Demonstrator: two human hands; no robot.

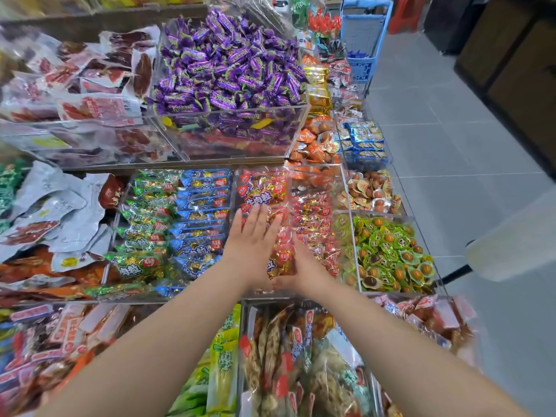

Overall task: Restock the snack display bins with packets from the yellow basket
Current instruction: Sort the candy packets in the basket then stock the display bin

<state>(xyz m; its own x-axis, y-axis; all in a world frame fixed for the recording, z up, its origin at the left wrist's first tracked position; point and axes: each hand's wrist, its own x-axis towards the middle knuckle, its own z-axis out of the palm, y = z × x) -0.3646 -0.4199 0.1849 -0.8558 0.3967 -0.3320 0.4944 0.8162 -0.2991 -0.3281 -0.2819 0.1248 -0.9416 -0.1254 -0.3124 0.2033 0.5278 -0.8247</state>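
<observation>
Left hand (pixel 252 245) fingers (pixel 256 218) flat on the red packets (pixel 264 191) — right hand (pixel 307 266) grips 1 packet (pixel 282 260) beside them, lengthwise away.

My right hand (pixel 305 270) is partly hiding behind the red packet (pixel 283 257) beside my left fingers (pixel 255 216); I'm not making out its grip.

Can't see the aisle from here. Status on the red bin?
Left hand flat on red packets. Right hand grips front packet. Yellow basket not in view. Nothing in the way.
</observation>
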